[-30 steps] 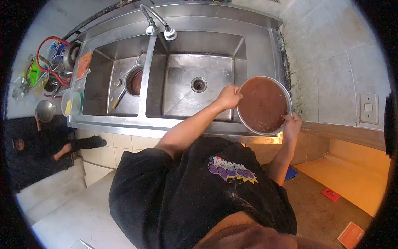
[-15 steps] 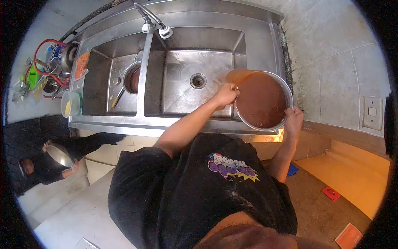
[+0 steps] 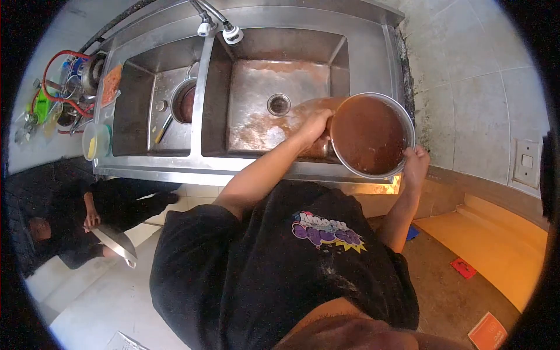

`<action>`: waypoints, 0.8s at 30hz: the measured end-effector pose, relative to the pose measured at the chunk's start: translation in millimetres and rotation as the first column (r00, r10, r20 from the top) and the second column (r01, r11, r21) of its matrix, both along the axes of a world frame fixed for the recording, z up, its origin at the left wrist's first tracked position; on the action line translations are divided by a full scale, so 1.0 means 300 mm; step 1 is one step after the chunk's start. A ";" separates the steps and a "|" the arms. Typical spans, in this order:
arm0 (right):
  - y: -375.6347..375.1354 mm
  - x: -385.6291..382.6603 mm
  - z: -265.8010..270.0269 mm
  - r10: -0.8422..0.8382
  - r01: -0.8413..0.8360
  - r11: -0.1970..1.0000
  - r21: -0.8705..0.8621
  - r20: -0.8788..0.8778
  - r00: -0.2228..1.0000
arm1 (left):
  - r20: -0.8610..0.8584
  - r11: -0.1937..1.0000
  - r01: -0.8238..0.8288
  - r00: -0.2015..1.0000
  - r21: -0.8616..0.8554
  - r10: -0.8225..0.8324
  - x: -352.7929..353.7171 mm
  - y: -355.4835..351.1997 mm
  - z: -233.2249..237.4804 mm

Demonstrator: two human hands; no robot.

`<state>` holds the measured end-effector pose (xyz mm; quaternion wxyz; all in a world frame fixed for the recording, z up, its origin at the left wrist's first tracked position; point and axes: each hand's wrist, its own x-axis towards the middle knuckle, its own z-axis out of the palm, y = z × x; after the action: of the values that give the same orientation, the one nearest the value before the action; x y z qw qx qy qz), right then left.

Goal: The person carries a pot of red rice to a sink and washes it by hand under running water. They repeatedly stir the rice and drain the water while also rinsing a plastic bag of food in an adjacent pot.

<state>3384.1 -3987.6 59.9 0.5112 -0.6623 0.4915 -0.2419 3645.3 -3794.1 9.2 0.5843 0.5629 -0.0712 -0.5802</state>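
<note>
One steel sink (image 3: 367, 58) is showing two basins, with one drain (image 3: 279, 104) in the right basin. One faucet (image 3: 217, 17) is ending in two nozzles. Two hands, the left hand (image 3: 315, 125) and the right hand (image 3: 415, 163), are gripping one round bowl (image 3: 370, 135) of brown liquid. One pot (image 3: 184, 102) and one utensil (image 3: 163, 129) are lying in the left basin. One round tub (image 3: 96, 140) is sitting beside the sink. One other person (image 3: 64, 227) is holding one metal pan (image 3: 114, 242). Two cards are lying on the floor (image 3: 449, 300): one red card (image 3: 464, 267) and one orange card (image 3: 487, 332). One wall switch (image 3: 527, 161) is showing.
</note>
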 end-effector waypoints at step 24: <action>0.066 0.030 0.031 -0.021 0.016 0.997 -0.078 -0.065 0.998 | -0.634 0.768 -0.629 0.644 -0.120 0.429 -0.085 -0.027 -0.213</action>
<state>3393.2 -3967.9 69.1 0.4665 -0.6845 0.5045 -0.2437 3619.9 -3802.4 -54.8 0.8083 0.2511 0.1817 -0.5005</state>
